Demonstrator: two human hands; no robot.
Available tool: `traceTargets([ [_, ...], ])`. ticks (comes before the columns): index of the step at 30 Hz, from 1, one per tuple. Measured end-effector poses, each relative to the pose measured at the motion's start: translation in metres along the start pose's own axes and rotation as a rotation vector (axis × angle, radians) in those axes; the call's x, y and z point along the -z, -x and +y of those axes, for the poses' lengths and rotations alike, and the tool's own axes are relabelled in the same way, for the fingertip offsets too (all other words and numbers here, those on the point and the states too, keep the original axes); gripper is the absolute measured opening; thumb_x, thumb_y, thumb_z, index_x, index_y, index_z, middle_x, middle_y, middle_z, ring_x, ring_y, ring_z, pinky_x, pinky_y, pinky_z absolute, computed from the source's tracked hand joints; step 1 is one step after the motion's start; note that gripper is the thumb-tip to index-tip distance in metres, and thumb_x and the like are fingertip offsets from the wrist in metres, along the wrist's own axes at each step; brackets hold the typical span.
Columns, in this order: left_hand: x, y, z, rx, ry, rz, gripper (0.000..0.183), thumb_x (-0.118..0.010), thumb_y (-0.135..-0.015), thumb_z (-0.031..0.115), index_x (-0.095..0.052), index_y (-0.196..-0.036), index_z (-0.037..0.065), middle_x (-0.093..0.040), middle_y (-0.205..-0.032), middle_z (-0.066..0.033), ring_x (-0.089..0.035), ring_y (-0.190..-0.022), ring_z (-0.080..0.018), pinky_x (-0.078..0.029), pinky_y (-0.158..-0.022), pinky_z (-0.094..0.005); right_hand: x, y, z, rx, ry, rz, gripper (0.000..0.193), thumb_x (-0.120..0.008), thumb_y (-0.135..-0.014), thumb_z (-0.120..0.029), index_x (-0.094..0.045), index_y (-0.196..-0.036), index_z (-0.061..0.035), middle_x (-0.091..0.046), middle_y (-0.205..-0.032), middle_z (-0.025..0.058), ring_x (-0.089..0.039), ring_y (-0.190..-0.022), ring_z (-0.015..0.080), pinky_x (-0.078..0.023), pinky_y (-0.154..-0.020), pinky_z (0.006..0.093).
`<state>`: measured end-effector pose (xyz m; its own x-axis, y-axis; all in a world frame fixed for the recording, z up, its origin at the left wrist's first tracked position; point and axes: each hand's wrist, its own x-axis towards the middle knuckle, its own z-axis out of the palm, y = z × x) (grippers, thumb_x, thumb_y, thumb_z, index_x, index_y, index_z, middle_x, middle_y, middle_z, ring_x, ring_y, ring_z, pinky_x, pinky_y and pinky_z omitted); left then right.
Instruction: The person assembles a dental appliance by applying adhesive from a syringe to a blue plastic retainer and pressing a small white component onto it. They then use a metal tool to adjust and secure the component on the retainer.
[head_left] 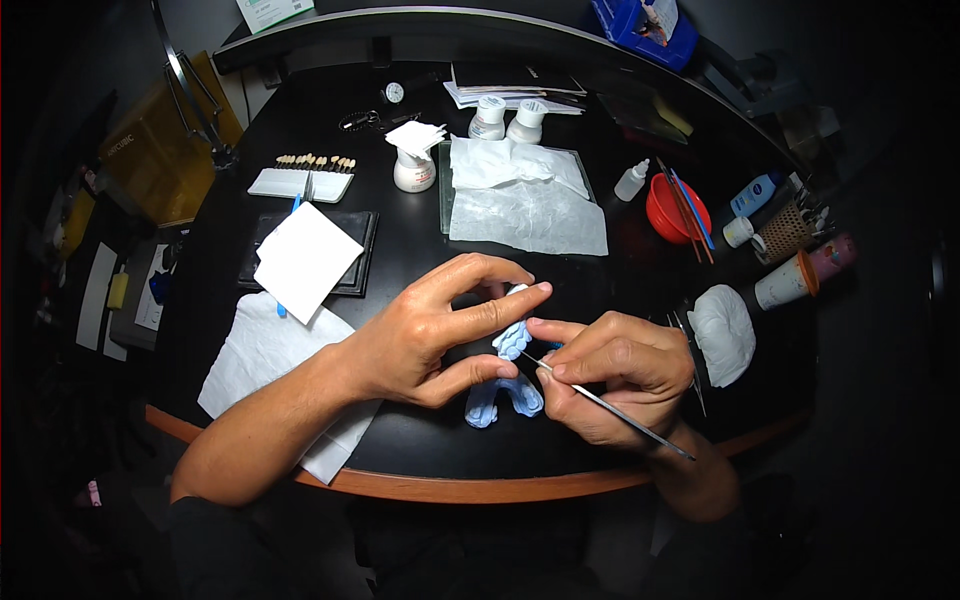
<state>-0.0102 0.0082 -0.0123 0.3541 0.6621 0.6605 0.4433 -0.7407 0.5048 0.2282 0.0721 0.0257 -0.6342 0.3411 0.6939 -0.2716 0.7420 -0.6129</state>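
Between the fingers and thumb of my left hand [440, 325] is a pale blue dental model [511, 342] with tooth shapes along it. My right hand [620, 375] pinches a thin metal dental carving tool [630, 417] like a pen. Its tip meets or nearly meets the model's lower edge, and a fingertip of that hand rests close to the model. Just below, a second blue arch-shaped dental model [503, 401] lies on the black table, its upper part hidden behind my left thumb and the held piece.
Paper towels [262, 350] lie left, with a white pad [310, 263] on a black box. A tooth shade guide [305, 180], several white jars [487, 118] and a paper-covered glass slab [525, 232] stand farther back. Right are a red bowl [672, 213] with brushes, a cup [786, 281] and cotton [724, 335].
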Motion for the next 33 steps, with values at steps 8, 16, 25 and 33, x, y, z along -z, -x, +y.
traceTargets([
  [8,0.0007,-0.0004,0.0015,0.017,0.033,-0.01,0.069,-0.083,-0.09,0.036,-0.065,-0.147,0.002,-0.066,-0.13,-0.0222,-0.068,-0.117,-0.0332,-0.06,-0.094,-0.0439,-0.0003,0.0008,0.0,0.006,-0.024,0.005,0.018,-0.081,-0.079,0.014,-0.074,-0.089,0.0011,-0.074,-0.082,0.0111,-0.076,-0.076,0.0154,-0.067,-0.095,0.0497],
  [16,0.0011,0.0,0.0002,0.006,0.03,-0.012,0.067,-0.083,-0.09,0.034,-0.066,-0.146,0.001,-0.066,-0.129,-0.0223,-0.068,-0.117,-0.0321,-0.06,-0.095,-0.0435,-0.0008,-0.0002,0.0017,0.017,-0.028,-0.007,0.019,-0.082,-0.078,0.014,-0.076,-0.091,0.0011,-0.076,-0.083,0.0126,-0.077,-0.078,0.0178,-0.066,-0.095,0.0506],
  [25,0.0013,-0.0001,0.0013,0.019,0.03,-0.022,0.067,-0.083,-0.089,0.033,-0.066,-0.146,0.001,-0.066,-0.128,-0.022,-0.068,-0.117,-0.032,-0.061,-0.095,-0.0432,0.001,-0.0013,0.0014,0.015,-0.029,-0.008,0.019,-0.08,-0.078,0.016,-0.076,-0.09,0.0014,-0.075,-0.083,0.0123,-0.077,-0.079,0.0177,-0.067,-0.094,0.0487],
  [33,0.0023,-0.0001,0.0022,0.027,0.037,-0.023,0.069,-0.085,-0.088,0.034,-0.067,-0.145,0.001,-0.066,-0.129,-0.0225,-0.069,-0.117,-0.0325,-0.061,-0.095,-0.0433,0.0005,-0.0014,0.0011,0.006,-0.033,-0.003,0.019,-0.08,-0.078,0.016,-0.075,-0.089,0.0013,-0.075,-0.083,0.012,-0.077,-0.078,0.0164,-0.067,-0.094,0.0476],
])
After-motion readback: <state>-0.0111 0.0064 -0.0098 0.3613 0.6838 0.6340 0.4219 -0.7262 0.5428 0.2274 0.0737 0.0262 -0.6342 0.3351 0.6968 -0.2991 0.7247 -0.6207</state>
